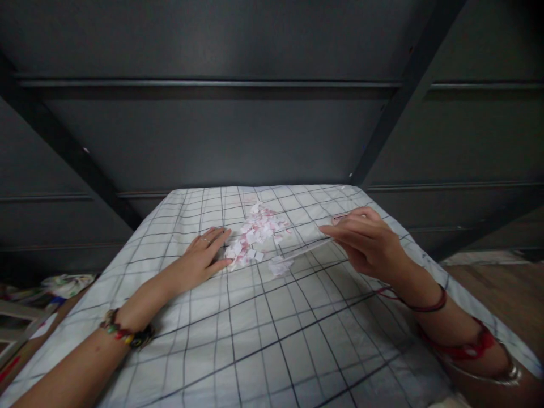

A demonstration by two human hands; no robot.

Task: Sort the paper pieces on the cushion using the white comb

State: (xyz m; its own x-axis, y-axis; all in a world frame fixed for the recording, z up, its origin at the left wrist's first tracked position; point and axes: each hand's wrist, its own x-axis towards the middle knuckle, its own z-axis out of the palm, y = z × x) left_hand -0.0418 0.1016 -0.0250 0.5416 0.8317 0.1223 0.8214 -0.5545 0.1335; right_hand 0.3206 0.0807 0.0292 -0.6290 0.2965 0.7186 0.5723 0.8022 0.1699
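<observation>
A loose heap of small torn paper scraps (261, 226), white and pink, lies on a white cloth with dark grid lines (255, 317). My left hand (204, 252) rests flat on the cloth at the heap's left edge, fingers spread, the thumb tip touching the nearest scraps. Between the fingers of my right hand (368, 243) is the thin handle of a pale, see-through spoon (308, 249). Its bowl end points left, low over the cloth just right of the heap; white scraps appear to be in or under it. The grip itself is partly hidden by my fingers.
Behind the cloth-covered surface stands a dark grey panelled wall (221, 136). A small pinkish object (339, 219) shows partly behind my right hand. Down at the left are a light-coloured frame (21, 311) and a crumpled bag (68, 285). Brown floor (501, 289) shows at the right.
</observation>
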